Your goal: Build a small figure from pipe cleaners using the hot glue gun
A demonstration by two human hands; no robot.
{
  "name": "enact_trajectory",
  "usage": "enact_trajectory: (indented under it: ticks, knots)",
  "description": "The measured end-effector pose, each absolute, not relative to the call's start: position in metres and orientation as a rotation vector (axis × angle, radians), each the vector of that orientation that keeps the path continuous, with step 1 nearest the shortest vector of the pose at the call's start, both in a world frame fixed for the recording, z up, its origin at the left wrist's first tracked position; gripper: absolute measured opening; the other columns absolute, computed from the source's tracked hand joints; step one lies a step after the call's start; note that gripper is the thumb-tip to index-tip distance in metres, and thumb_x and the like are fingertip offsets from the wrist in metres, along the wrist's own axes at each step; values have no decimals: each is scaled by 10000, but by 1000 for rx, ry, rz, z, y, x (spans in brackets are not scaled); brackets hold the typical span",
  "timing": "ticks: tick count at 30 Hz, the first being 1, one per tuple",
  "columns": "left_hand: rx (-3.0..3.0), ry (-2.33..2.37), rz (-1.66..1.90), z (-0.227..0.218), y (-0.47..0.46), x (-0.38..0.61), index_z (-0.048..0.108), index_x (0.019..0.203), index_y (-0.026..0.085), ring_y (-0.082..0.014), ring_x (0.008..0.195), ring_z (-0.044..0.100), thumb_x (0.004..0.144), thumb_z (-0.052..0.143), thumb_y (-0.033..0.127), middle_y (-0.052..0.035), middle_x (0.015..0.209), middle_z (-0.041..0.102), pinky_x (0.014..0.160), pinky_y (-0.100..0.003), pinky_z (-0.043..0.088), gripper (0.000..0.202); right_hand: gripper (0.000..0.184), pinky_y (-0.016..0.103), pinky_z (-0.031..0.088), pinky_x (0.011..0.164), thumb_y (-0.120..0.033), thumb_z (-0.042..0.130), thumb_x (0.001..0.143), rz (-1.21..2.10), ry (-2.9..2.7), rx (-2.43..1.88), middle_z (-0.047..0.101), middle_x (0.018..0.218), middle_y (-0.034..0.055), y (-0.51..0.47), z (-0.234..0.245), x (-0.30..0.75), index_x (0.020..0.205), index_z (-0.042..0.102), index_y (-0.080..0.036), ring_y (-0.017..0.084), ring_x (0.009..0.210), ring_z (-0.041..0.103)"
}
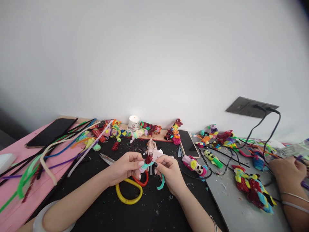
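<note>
My left hand [126, 167] and my right hand [169, 170] meet over the black mat [96, 206]. Both pinch a small craft piece [147, 161] of red glittery and teal pipe cleaner held between the fingertips. A teal end [161, 183] curls down below my right hand. Scissors [127, 190] with a yellow and a red handle lie on the mat just under my hands. A pink hot glue gun [152, 149] stands right behind the piece.
Long loose pipe cleaners [43, 158] spread over the pink table at left beside a dark phone [50, 132]. Finished pipe-cleaner figures [145, 129] line the wall, with a white candle [133, 122]. A second phone [189, 143] lies right of centre. Another person's hand [288, 170] works at right.
</note>
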State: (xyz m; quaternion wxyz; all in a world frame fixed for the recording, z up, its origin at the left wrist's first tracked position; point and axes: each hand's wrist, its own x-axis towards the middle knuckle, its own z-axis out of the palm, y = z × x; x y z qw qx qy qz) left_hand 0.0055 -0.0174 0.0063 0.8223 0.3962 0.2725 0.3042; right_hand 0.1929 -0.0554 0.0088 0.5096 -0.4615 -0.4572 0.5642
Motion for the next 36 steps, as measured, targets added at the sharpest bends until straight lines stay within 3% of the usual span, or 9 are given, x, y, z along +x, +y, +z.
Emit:
enact_trajectory:
  ticks: [9, 29, 36]
  knots:
    - [852, 555, 566, 2, -16, 3, 564, 668, 123, -62, 427, 576, 706, 754, 322, -45, 677, 683, 439, -149, 395, 278, 221, 188, 270, 398, -322, 762, 641, 1439, -1078, -1117, 575, 466, -38, -54, 6, 192, 593, 619, -160, 66, 385, 412]
    - [831, 537, 456, 0, -17, 1, 575, 681, 121, -79, 446, 592, 701, 758, 321, -49, 648, 678, 459, -166, 452, 272, 215, 174, 287, 407, -291, 767, 649, 1563, -1080, -1107, 596, 480, -38, -55, 4, 192, 599, 609, -155, 58, 406, 425]
    - [776, 591, 495, 3, -16, 2, 590, 693, 121, -66, 448, 606, 710, 755, 308, -50, 663, 701, 445, -128, 431, 250, 239, 176, 256, 370, -323, 759, 661, 1563, -1052, -1125, 588, 468, -37, -54, 5, 192, 601, 595, -158, 55, 375, 389]
